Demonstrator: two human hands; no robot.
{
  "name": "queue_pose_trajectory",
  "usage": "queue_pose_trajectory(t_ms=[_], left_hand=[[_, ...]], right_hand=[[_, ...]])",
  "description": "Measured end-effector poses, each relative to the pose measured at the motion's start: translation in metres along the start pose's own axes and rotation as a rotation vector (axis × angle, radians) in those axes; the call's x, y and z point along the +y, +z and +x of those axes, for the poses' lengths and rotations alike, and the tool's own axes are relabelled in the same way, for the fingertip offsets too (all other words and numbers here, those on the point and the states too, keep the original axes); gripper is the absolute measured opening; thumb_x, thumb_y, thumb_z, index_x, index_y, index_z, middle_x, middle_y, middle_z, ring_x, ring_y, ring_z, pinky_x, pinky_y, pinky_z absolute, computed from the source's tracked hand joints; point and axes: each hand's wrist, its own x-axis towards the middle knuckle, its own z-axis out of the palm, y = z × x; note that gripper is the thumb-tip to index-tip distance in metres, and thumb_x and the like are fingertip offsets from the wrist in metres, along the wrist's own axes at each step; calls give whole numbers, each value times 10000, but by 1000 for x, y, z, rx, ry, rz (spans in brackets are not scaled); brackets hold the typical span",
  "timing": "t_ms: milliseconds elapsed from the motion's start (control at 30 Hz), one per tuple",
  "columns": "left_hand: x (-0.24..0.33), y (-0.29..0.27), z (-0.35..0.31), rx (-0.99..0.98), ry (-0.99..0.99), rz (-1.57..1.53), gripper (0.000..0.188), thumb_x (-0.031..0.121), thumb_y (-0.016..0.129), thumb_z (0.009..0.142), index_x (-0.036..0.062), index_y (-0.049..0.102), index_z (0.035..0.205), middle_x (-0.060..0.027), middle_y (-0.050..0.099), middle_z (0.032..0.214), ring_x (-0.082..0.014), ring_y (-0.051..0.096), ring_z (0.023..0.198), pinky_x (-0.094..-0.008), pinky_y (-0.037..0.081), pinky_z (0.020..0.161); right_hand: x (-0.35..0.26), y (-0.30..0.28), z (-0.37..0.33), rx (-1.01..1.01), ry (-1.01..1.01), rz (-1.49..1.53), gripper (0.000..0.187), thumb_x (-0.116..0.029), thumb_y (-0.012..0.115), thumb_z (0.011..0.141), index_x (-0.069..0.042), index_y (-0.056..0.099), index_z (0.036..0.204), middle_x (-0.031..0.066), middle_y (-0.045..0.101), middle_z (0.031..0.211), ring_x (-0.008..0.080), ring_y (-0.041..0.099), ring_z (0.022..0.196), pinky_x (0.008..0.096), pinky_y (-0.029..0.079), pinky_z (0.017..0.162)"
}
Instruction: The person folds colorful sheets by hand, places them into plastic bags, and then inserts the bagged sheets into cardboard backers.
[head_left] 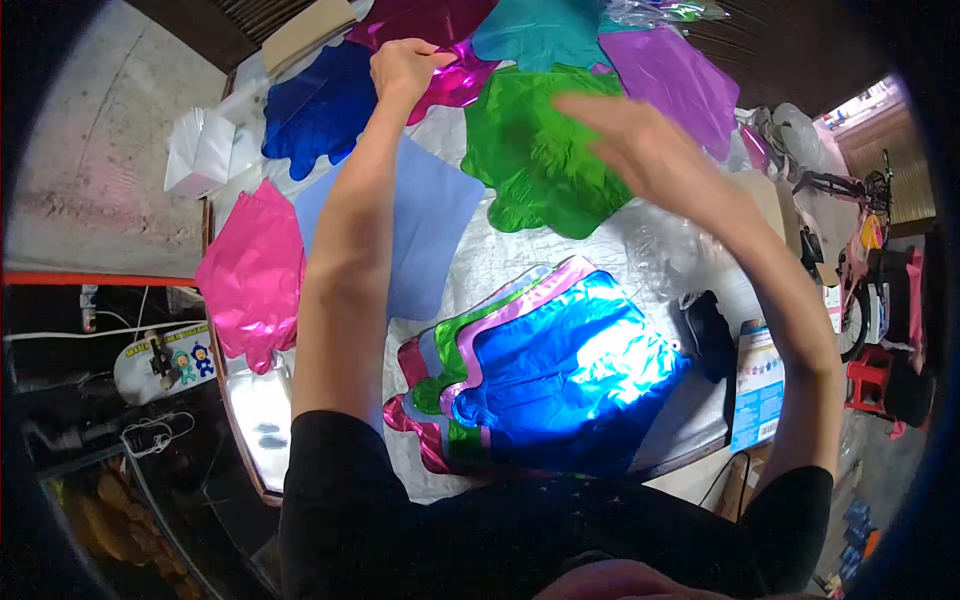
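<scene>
At the far side of the table, my left hand [403, 72] has its fingers pinched together at the edge of a magenta foil balloon [462, 78], which lies flat. My right hand [630, 140] is smeared by motion above a flat green foil balloon [520, 190]; its fingers look stretched out, with nothing visible in them. Close to my body, a fanned stack of flat foil balloons has a shiny blue one [570, 370] on top. Pink, green and red edges stick out on its left. Under my left forearm lies a pale blue sheet [440, 220].
Around the table lie a dark blue foil balloon [315, 110], a pink one [252, 275], a teal one [540, 35] and a purple one [680, 85]. A white box [198, 155] stands at the left. Clear plastic [665, 250], a black cloth [708, 335] and a blue-white box [757, 385] are at the right.
</scene>
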Motion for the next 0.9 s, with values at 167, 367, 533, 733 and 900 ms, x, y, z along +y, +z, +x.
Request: queue_pose_trajectory(t_ms=[167,367,533,733,900], left_hand=[[-2,4,-2,8,-25,-42,339,380,932,633,171,822,875,-94,767,858,-275,739,833,-392,579,815],[-5,4,1,-12,54,-21,409,463,899,670,120,817,876,-86,774,863,-215,736,770,-342,569,761],[-11,3,13,-180,-71,-266,384,427,885,713,91,812,886,-76,774,844,-175,724,751,-315,557,741],[-25,5,23,-162,-150,-288,319,366,848,766,84,806,907,-59,773,825,-152,710,738,-304,553,732],[-9,3,16,-53,26,-132,264,306,827,763,85,800,905,-87,764,813,-202,714,729,-334,564,741]], right_hand=[[74,82,112,30,108,-132,458,-186,575,995,-110,512,1442,136,516,1479,373,484,1353,496,403,1122],[119,140,151,58,245,-259,480,-255,548,1001,-145,481,1463,128,398,1565,366,485,1353,556,439,1072],[131,145,141,-71,284,-258,457,-320,523,1019,-158,515,1446,124,418,1548,345,452,1385,569,383,1119],[97,125,148,-90,233,-398,407,-363,475,1042,-178,588,1386,96,477,1508,316,401,1426,549,343,1149],[68,120,161,-303,263,-416,447,-352,455,1054,-180,511,1462,66,479,1528,334,385,1445,589,289,1169]])
